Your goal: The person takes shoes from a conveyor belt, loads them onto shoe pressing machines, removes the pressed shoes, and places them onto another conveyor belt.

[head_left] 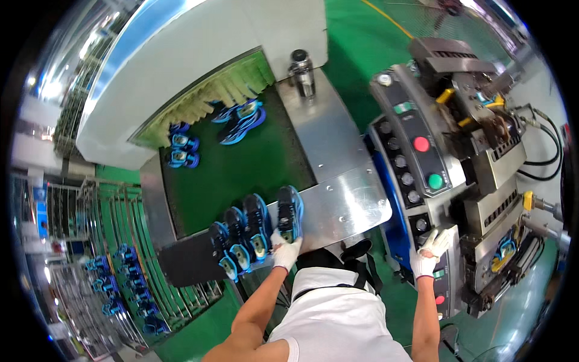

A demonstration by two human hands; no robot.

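At the near end of the green conveyor belt [241, 169], the gloved left hand [284, 250] closes around the heel of a black and blue sneaker [290, 212], which lies sole-down across the edge of the steel plate [344, 205]. 3 matching sneakers [244, 235] lie just beside it, touching side by side. The gloved right hand [429, 253], fingers spread, presses on the machine's control panel [416, 175], below a round red button [421, 143] and a round green button [435, 180]. Open green floor [362, 48] lies beyond the plate.
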